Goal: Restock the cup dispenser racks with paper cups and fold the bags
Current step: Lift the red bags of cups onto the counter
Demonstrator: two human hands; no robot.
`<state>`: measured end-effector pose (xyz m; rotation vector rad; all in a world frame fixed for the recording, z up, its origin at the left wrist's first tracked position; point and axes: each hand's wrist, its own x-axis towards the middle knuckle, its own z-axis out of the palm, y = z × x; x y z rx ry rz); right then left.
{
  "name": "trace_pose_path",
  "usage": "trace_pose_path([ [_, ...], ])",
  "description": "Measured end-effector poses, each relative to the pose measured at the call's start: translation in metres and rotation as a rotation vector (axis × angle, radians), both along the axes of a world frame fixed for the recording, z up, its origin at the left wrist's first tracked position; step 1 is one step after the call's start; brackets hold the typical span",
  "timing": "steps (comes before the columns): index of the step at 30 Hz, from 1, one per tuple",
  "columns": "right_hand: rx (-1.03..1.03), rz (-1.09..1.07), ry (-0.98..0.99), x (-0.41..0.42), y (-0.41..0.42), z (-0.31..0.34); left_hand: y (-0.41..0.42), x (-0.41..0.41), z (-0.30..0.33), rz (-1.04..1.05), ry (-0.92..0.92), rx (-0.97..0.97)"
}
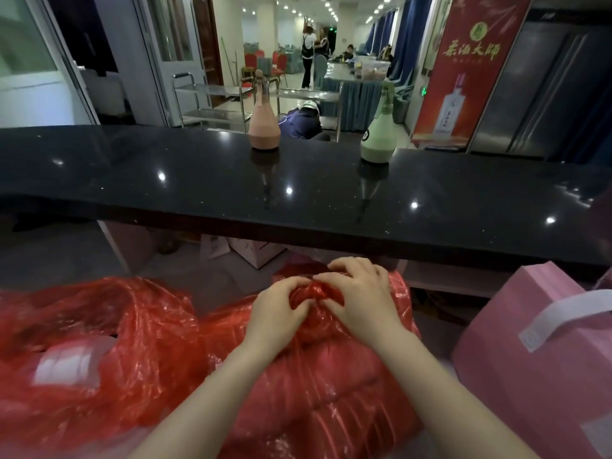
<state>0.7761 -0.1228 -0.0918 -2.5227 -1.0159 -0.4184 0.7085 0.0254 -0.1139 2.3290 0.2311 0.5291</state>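
A full red plastic bag (pixel 318 385) lies in front of me below the counter, with rounded stacks showing through its film. Its mouth is gathered into a tied knot (pixel 314 294). My left hand (pixel 275 309) grips the knot from the left with curled fingers. My right hand (pixel 359 293) pinches the same knot from the right and above. A second red bag (pixel 99 342) lies open and crumpled at the left, with white sleeves of paper cups (pixel 69 362) visible inside.
A black stone counter (pixel 298 193) runs across just beyond my hands, bearing a brown bottle (pixel 264 127) and a pale green bottle (pixel 379 137). A pink box with a white handle (pixel 543 342) stands at the right. Cartons (pixel 255 251) sit under the counter.
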Motion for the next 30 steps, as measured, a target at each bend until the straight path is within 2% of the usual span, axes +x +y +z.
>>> trace_pose_path([
  [3, 0.049, 0.057, 0.003, 0.006, 0.011, -0.003, 0.0, -0.004, -0.007, -0.019, -0.017, -0.014],
  [7, 0.587, 0.021, 0.326, 0.005, 0.009, -0.009, -0.002, -0.008, -0.018, -0.005, -0.085, -0.066],
  [9, 0.855, 0.009, 0.417, 0.006, 0.007, -0.008, -0.003, -0.007, -0.023, 0.004, -0.105, -0.066],
  [11, 0.994, -0.033, 0.441, 0.01, 0.002, -0.003, -0.003, -0.006, -0.028, -0.011, -0.102, -0.047],
  [12, 0.961, -0.044, 0.41, 0.011, 0.0, -0.001, -0.002, -0.006, -0.028, -0.021, -0.097, -0.043],
  [14, 0.751, 0.003, 0.367, 0.01, -0.007, 0.0, 0.001, -0.007, -0.027, -0.044, -0.091, -0.054],
  [17, 0.183, 0.107, 0.34, 0.012, -0.011, 0.0, 0.008, -0.012, -0.02, -0.053, -0.101, -0.057],
  [19, -0.069, 0.128, 0.229, 0.014, -0.014, -0.003, 0.014, -0.017, -0.011, -0.025, -0.154, -0.054],
  [24, -0.049, 0.128, 0.246, 0.008, -0.022, -0.004, 0.04, -0.022, 0.018, 0.141, -0.382, -0.184],
  [30, 0.217, -0.05, 0.204, -0.008, -0.028, 0.001, 0.063, -0.035, 0.017, 0.376, -0.374, -0.556],
])
